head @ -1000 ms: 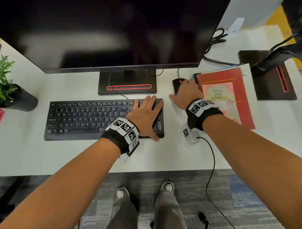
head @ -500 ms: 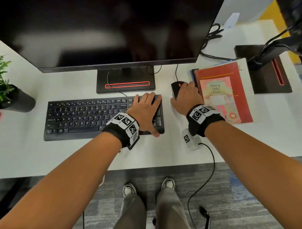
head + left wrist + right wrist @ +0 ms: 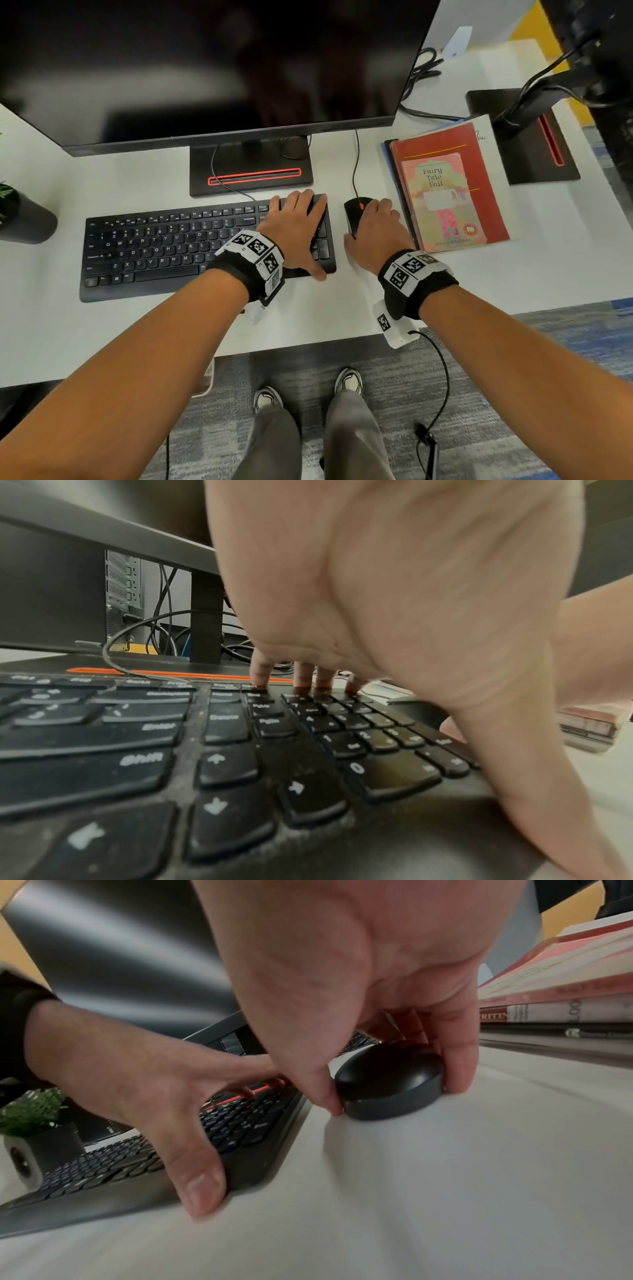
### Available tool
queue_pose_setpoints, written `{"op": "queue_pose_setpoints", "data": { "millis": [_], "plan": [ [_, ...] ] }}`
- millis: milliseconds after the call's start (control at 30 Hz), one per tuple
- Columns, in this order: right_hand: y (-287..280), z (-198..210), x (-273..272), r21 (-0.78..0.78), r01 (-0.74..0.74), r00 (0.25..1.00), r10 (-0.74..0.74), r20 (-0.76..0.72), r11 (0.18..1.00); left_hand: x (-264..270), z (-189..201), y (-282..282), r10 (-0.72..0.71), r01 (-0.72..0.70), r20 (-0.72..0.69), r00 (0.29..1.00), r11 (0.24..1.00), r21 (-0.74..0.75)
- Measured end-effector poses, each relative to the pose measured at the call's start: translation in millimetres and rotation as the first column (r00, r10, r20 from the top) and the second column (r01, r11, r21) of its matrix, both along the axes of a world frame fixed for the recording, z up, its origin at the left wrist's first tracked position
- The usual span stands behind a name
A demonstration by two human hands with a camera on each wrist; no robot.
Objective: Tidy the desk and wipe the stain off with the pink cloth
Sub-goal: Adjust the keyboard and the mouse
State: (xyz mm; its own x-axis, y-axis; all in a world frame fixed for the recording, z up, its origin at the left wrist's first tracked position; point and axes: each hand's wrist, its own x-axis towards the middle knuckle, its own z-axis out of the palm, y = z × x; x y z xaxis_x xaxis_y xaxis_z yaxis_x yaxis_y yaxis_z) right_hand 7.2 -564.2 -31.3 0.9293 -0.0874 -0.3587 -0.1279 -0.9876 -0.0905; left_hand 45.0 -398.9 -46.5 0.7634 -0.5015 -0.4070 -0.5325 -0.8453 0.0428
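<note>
Head view, item one: black keyboard (image 3: 205, 246) on the white desk (image 3: 102, 178), long axis running 9 to 3 o'clock, parallel to the near desk edge, key legends upright toward the viewer, lying just in front of the monitor base (image 3: 251, 171). Left hand (image 3: 298, 233) grips its right end: fingertips (image 3: 258, 674) curled onto the far edge above the number pad, thumb hooked over the near right corner, palm arched above the keys. Item two: black mouse (image 3: 356, 212), just beside the keyboard at its 3 o'clock, long axis running 12 to 6, nose and cable pointing to 12 o'clock toward the monitor (image 3: 205, 68). Right hand (image 3: 373, 233) grasps it, thumb on its left flank and a finger on its right flank, both touching the desk in the right wrist view. Item three: stack of books (image 3: 448, 192), red cover uppermost, at 3 o'clock of the mouse, close by. Item four: potted plant (image 3: 20, 219) at the desk's 9 o'clock edge. Pink cloth and stain: not visible in any view.
</note>
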Motion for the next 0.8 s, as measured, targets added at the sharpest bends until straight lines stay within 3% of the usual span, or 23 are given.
{"op": "queue_pose_setpoints", "data": {
  "millis": [633, 800],
  "plan": [
    [-4, -3, -4, 0.009, -0.005, 1.000, 0.006, -0.015, 1.000, 0, 3, 1, 0.022, -0.022, -0.009, 1.000, 0.999, -0.028],
    [-32, 15, 7, 0.046, 0.024, 0.997, -0.027, 0.077, 0.999, 9, 18, -7, 0.140, -0.160, -0.152, 0.978, 0.978, -0.130]
  ]
}}
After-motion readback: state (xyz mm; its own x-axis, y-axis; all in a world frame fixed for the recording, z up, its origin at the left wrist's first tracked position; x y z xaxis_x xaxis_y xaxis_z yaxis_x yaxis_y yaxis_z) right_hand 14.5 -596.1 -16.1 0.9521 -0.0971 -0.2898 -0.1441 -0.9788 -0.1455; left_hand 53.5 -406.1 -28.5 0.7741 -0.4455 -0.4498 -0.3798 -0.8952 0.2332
